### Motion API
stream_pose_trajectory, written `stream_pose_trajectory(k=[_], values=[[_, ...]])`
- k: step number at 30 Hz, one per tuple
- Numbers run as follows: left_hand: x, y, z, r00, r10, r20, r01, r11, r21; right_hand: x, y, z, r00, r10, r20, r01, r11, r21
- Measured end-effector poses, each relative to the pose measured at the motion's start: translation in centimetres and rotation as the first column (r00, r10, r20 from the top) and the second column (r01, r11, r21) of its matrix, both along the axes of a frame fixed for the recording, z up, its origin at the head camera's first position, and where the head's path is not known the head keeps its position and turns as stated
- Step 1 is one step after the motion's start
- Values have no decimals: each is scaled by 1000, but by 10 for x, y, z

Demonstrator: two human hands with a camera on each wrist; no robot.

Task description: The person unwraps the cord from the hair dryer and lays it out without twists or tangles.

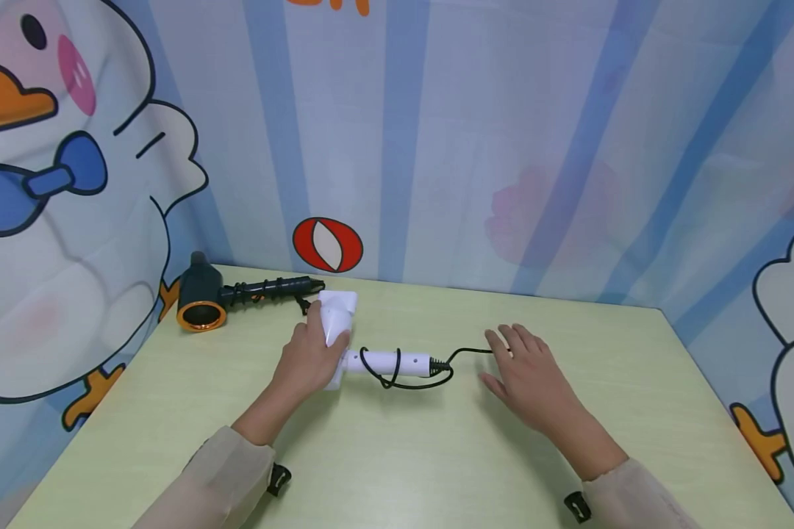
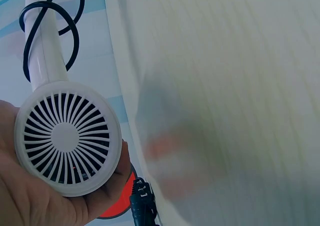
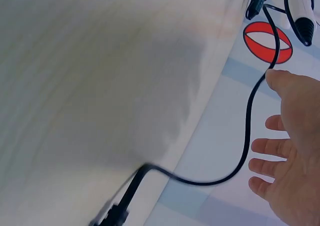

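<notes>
My left hand (image 1: 307, 360) grips a white hair dryer (image 1: 336, 316) by its head, thumb on the near side. In the left wrist view its round slatted air grille (image 2: 65, 137) shows, with fingers curled behind it. The dryer's handle (image 1: 410, 364) points right, and a black cord (image 3: 248, 116) loops loosely around it. My right hand (image 1: 529, 382) is spread palm down over the table, to the right of the dryer, fingers extended. In the right wrist view the cord passes by the thumb tip and runs down to a black plug (image 3: 115, 216) near the tabletop.
A black hair dryer (image 1: 200, 290) with an orange-rimmed end lies at the table's back left, its cord wound around its handle (image 1: 271, 289). The pale table (image 1: 397, 455) ends at a cartoon-printed curtain (image 1: 437, 147) behind and at both sides.
</notes>
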State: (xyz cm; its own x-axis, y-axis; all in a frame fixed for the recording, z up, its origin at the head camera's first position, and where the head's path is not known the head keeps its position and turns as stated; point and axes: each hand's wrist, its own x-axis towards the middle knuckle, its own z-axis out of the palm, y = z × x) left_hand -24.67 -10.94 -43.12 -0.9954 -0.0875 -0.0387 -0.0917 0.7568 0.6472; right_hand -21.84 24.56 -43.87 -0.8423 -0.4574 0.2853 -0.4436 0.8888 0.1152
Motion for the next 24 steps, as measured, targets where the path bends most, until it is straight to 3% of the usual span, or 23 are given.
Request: stream_pose_trajectory(k=[9, 18, 24], values=[[2, 2, 3, 1000, 2, 23, -1, 1000, -23, -14, -31, -3, 996, 38, 75, -38, 999, 7], [3, 3, 6, 1000, -7, 18, 8, 999, -43, -23, -40, -12, 988, 56, 143, -58, 998, 7], [3, 3, 7, 1000, -10, 21, 11, 999, -43, -26, -44, -11, 989, 76, 125, -84, 994, 65]])
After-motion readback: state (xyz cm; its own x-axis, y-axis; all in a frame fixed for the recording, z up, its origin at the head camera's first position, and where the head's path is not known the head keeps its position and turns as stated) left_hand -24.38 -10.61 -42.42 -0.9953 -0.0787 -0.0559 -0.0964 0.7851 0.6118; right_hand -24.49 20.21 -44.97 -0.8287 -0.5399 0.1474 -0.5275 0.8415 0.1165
